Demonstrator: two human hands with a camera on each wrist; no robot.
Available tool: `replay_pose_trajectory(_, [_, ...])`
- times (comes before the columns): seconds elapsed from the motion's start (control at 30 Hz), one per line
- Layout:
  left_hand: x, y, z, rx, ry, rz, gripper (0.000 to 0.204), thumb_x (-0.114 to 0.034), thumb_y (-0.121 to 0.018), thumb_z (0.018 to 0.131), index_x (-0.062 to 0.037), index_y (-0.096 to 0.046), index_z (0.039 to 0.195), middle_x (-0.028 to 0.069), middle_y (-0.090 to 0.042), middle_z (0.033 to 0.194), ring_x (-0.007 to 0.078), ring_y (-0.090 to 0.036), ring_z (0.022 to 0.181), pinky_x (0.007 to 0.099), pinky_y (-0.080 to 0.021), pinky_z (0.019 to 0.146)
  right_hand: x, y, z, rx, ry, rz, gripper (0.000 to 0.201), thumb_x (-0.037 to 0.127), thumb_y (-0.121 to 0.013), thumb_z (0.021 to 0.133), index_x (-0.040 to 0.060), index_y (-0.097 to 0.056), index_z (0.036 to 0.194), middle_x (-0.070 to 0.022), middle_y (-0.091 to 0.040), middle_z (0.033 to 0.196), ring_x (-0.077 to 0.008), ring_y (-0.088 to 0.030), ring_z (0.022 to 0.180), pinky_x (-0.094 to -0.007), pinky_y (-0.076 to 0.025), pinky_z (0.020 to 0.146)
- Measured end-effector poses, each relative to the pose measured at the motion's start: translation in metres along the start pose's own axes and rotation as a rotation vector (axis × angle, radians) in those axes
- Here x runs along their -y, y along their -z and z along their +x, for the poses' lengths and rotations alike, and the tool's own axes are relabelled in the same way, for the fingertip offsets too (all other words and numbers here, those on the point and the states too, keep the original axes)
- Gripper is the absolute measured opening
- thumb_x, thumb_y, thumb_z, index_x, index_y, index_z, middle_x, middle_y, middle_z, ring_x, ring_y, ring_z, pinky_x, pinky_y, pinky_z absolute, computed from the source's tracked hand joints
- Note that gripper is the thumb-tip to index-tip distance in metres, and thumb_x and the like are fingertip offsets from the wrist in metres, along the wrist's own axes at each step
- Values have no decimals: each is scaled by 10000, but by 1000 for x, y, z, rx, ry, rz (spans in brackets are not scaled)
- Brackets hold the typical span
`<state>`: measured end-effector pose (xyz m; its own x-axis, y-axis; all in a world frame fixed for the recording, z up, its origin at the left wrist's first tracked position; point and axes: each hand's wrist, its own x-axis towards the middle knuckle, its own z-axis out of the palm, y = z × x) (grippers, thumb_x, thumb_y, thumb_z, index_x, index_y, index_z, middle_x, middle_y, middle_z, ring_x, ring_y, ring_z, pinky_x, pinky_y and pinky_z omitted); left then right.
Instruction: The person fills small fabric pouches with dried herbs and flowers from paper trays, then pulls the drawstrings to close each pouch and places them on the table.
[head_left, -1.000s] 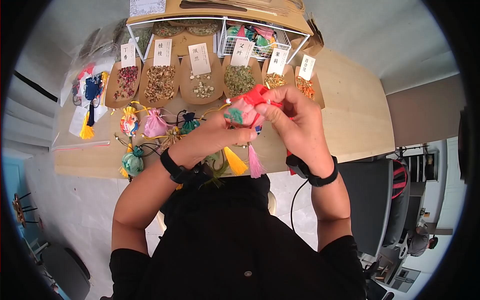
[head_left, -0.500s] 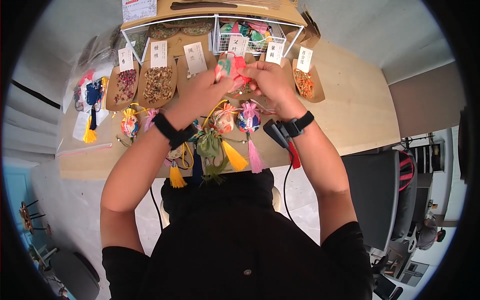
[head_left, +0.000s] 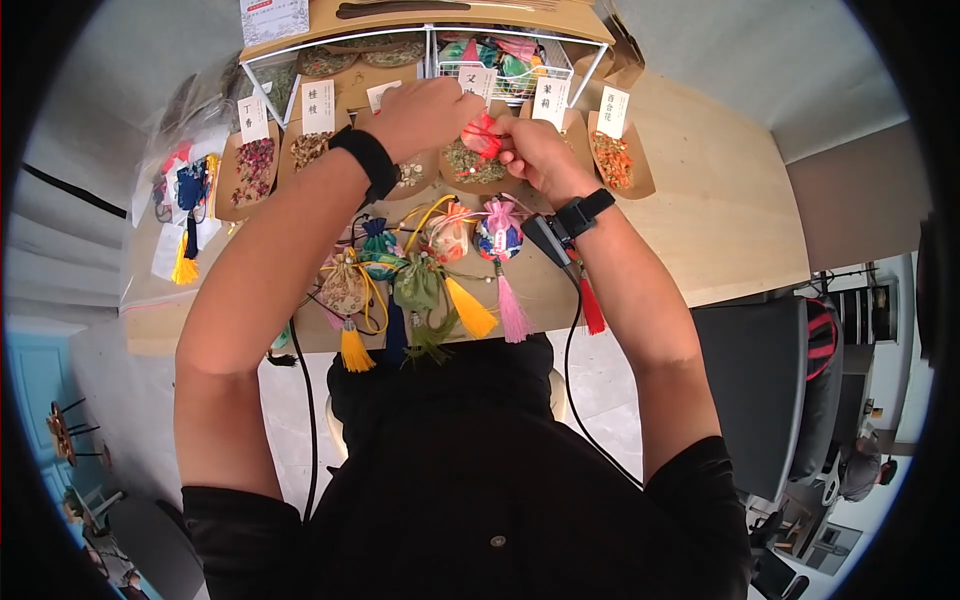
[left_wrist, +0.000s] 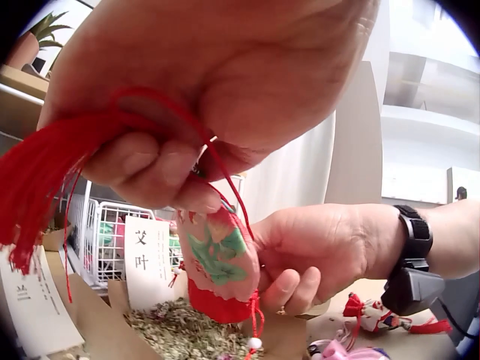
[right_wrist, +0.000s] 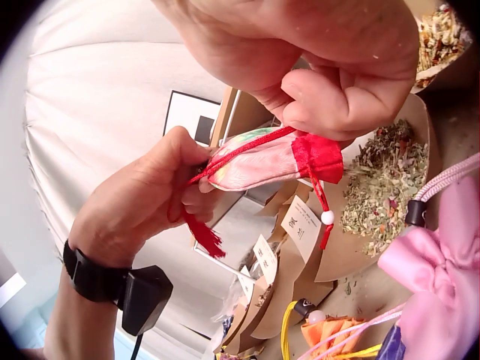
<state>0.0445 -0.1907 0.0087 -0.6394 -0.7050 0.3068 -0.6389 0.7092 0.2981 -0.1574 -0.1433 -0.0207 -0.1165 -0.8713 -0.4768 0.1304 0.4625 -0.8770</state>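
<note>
Above a herb tray (right_wrist: pixel 337 255) toward the bench (head_left: pixel 720 200)'s far edge, the left hand (head_left: pixel 425 118) grips a pink pouch (left_wrist: pixel 217 259)'s tasselled end and the right hand (head_left: pixel 540 150) pinches near its red mouth, best done gently (cord runs between them) to avoid twisting
</note>
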Motion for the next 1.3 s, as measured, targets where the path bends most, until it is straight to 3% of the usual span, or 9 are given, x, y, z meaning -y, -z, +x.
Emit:
replay_pose_trajectory(0.07, [-6, 8, 9, 65, 193, -55, 430, -439, -580, 965, -43, -703, 851, 226, -683, 873, 419, -671, 888, 520, -513, 754, 0, -1, 1, -5, -7, -10, 156, 155, -654, 992, 19, -665, 915, -16, -615, 754, -65, -508, 553, -193, -331, 406])
replay_pose_trajectory(0.27, [-14, 7, 15, 55, 168, -13, 421, -437, -584, 954, -63, -737, 837, 212, -664, 762, 437, -671, 817, 520, -527, 746, -5, 4, 13, 50, -28, 27, 177, 167, -665, 995, 18, -650, 903, -28, -605, 750, -84, -512, 529, -213, -342, 394])
replay_pose_trajectory(0.57, [-15, 8, 14, 73, 126, -22, 356, -347, -481, 998, -50, -657, 915, 235, -688, 905, 431, -669, 931, 522, -514, 830, -6, 3, 9, 83, -28, 56, 169, 181, -584, 1035, 39, -620, 950, -17, -579, 776, -78, -461, 567, -206, -274, 417])
replay_pose_trajectory(0.77, [7, -16, 19, 25, 86, -89, 464, -433, -451, 1005, -46, -701, 952, 233, -702, 928, 455, -663, 951, 533, -500, 848, -10, 1, 11, 100, -36, 114, 179, 198, -580, 1036, 57, -609, 930, -15, -577, 765, -74, -445, 559, -206, -259, 419])
replay_pose_trajectory(0.97, [-21, 16, 18, 67, 288, -233, 570, -511, -465, 975, -5, -725, 933, 248, -720, 972, 447, -674, 993, 510, -509, 896, -11, 2, 8, 69, -36, 122, 177, 202, -578, 1041, 59, -612, 943, -6, -574, 763, -67, -432, 556, -201, -245, 424])
replay_pose_trajectory(1.07, [-6, -1, 16, 27, 149, -174, 552, -504, -480, 973, -7, -720, 962, 240, -721, 980, 447, -676, 990, 506, -511, 904, -11, 1, 7, 113, -32, 126, 175, 204, -581, 1043, 61, -613, 947, -2, -573, 766, -61, -432, 556, -198, -256, 422])
replay_pose_trajectory(1.17, [-20, 19, 23, 107, 282, -187, 505, -485, -488, 975, -32, -705, 1030, 226, -715, 975, 448, -674, 980, 515, -513, 893, -8, 0, 7, 118, -27, 175, 171, 204, -592, 1041, 61, -614, 949, 0, -574, 768, -58, -432, 557, -199, -268, 418])
replay_pose_trajectory(1.27, [6, -7, 22, -2, -73, 50, 454, -455, -491, 987, -53, -701, 1002, 223, -716, 970, 442, -684, 949, 525, -520, 864, -10, 0, 9, 77, -23, 152, 170, 201, -593, 1043, 60, -617, 951, 1, -574, 768, -58, -434, 553, -199, -271, 416])
replay_pose_trajectory(1.3, [5, -3, 26, 15, -22, 55, 431, -437, -495, 991, -57, -698, 977, 217, -715, 952, 438, -686, 934, 527, -523, 848, -6, 0, 11, 71, -7, 149, 170, 202, -598, 1043, 60, -618, 951, 2, -575, 769, -58, -436, 550, -198, -271, 415])
